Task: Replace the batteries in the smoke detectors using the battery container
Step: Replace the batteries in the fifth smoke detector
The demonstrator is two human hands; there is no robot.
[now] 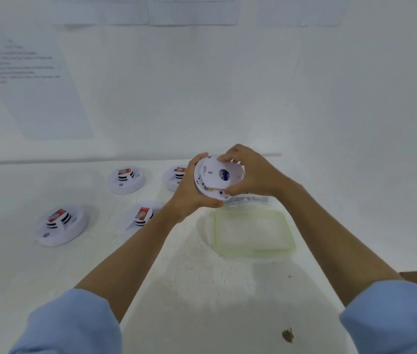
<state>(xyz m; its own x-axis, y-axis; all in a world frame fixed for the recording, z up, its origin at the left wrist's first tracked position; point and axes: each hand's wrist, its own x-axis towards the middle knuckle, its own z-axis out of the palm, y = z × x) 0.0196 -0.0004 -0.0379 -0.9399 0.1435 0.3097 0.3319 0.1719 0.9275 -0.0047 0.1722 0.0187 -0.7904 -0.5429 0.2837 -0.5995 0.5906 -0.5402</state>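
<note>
L hand (189, 198) cups detector (211, 192) off the tabletop (202, 290) for access. R hand (255, 175) fingers (225, 158) grip its back plate (224, 175) — prob. twisting it. 4 others (60, 224) wait, batteries-up.

Bright, washed-out, soft overall (edges bowed); faint shadows.

White bench (202, 290), surface scuffed. Four round white plastic smoke detectors (125, 180) lie on its left half, red-labelled batteries facing up, one partly hidden. Right of centre lies a translucent green-rimmed rectangular plastic container piece (253, 231), flat. Small brown speck (287, 335) near the front edge.
</note>
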